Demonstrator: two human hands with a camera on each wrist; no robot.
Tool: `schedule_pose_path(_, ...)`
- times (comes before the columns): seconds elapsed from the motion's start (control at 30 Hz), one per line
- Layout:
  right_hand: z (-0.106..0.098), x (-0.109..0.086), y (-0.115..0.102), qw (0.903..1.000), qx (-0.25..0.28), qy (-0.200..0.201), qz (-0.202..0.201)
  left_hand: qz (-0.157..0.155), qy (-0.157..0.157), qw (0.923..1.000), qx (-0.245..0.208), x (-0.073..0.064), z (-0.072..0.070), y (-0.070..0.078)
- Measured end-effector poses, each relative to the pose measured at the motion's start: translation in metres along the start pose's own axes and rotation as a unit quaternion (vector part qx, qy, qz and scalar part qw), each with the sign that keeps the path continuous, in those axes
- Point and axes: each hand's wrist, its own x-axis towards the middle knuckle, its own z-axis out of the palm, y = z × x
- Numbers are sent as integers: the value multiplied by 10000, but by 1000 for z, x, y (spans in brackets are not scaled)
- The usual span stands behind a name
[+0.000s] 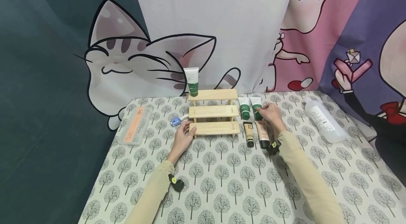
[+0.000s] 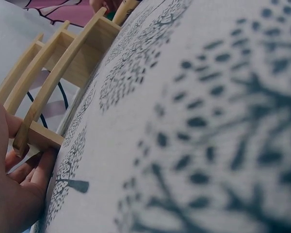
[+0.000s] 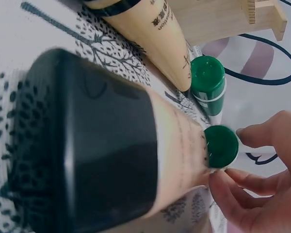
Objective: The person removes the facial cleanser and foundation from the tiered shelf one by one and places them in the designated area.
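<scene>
A three-step wooden display rack stands mid-table. My left hand grips the left end of its lowest step, thumb above and fingers below, as the left wrist view shows. One green-and-white squeeze tube stands upright on the top step's left end. Right of the rack, my right hand pinches the green cap of another such tube between thumb and fingers. A matching tube lies to its left. Nearer me are a yellowish tube and a larger beige tube with a black cap.
A blue-and-white small item lies left of the rack. Farther left is a clear plastic case with an orange label. At the right a clear bottle lies on its side. A printed curtain hangs behind the table.
</scene>
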Motion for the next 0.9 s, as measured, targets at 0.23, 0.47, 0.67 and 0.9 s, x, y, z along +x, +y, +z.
schedule_pose_path(0.23,-9,-6,-14,9979,197,367,-504,-11,72,10000,13,0,-1,-1)
schedule_pose_path(0.47,-19,-11,-47,9921,744,579,-822,94,67,9999,56,1,0,0)
schedule_pose_path(0.67,-24,-15,-76,9865,967,710,-1116,112,41,9999,50,0,-1,2)
schedule_pose_path(0.9,-24,-23,-109,9784,1412,528,-1411,65,15,10000,13,-1,-1,2)
